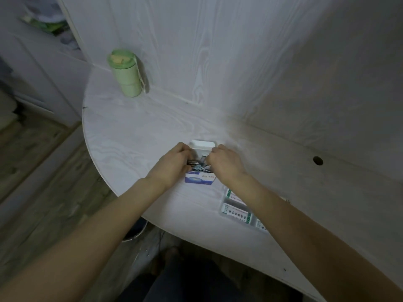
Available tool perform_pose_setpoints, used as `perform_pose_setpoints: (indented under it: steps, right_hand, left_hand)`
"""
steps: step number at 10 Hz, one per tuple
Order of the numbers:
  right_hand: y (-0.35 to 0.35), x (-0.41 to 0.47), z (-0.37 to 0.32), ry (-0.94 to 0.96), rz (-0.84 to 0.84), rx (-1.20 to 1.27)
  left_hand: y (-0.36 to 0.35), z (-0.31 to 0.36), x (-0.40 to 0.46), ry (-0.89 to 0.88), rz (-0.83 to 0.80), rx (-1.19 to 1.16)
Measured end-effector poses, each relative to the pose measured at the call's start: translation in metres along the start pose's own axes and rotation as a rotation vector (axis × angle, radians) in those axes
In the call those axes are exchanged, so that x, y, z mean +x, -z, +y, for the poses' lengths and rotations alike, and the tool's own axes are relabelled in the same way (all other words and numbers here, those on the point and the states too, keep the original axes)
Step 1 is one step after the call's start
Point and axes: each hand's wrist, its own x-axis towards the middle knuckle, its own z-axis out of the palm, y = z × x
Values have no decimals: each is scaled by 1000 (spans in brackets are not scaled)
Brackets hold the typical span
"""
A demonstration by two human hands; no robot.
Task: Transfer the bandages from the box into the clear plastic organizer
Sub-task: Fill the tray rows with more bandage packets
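A: How many hands appear at the work surface?
B: Two: one left hand (174, 164) and one right hand (225, 162), both at a single bandage box (199, 178).

A: How many bandages does the box hold?
B: A cluster of bandages (199, 165) shows at its open top; the individual pieces are too blurred to count.

A: And containers?
B: One clear plastic organizer (237, 209), with at least three printed packets visible inside, and one green lidded cup (125, 73).

A: Anything else countable?
B: One white table (135, 136), bearing one round hole (318, 160).
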Motion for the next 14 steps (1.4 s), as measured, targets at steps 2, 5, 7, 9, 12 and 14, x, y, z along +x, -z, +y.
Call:
perform_pose_setpoints:
  steps: [2, 5, 7, 9, 12, 14]
  right_hand:
    - [1, -5, 8, 3, 16, 112]
    - [29, -11, 30, 60, 64, 335]
    - [39, -17, 53, 40, 199, 541]
    - [28, -14, 69, -52, 265, 1112]
    - [22, -22, 79, -124, 251, 1698]
    - [17, -24, 87, -127, 255, 1722]
  left_hand:
    - [0, 7, 1, 53, 7, -21]
    - [-4, 22, 2, 158, 51, -42]
    - [-5, 56, 15, 219, 54, -313]
    - [-1, 65, 30, 134, -51, -288]
    - [5, 74, 35, 97, -181, -706]
    - [-7, 78, 47, 23, -96, -439]
